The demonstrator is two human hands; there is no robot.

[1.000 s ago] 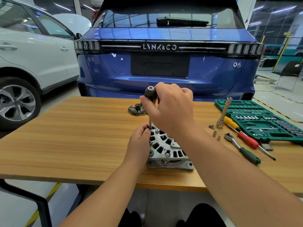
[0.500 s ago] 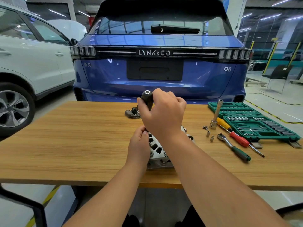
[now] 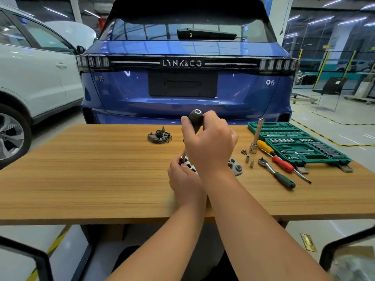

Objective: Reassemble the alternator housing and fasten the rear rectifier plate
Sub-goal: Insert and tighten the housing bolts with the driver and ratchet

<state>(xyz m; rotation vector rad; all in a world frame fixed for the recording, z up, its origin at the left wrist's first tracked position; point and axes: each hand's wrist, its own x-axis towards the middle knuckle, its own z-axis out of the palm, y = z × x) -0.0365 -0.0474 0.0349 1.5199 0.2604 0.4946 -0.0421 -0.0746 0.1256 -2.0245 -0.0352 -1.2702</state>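
The silver alternator housing [image 3: 235, 166] lies on the wooden table [image 3: 91, 169], mostly hidden behind my hands. My right hand [image 3: 209, 142] grips the black handle of a nut driver [image 3: 195, 118] that stands upright over the housing. My left hand [image 3: 182, 175] pinches the driver's socket tip [image 3: 183, 158] where it meets the housing's left edge. The dark rectifier plate [image 3: 160, 136] lies apart on the table, behind and to the left of the housing.
To the right lie loose sockets and a bolt [image 3: 247, 157], an upright extension bar [image 3: 256, 136], a ratchet [image 3: 276, 172], a red-and-yellow screwdriver [image 3: 278, 159] and a green socket case [image 3: 300, 142]. A blue car [image 3: 182, 82] stands behind the table, a white car [image 3: 34, 78] at left.
The view has tilted upward, so hands and housing sit lower on the table in the frame. Both hands stay on the driver at the housing's left edge; my arms now hide more of the housing.
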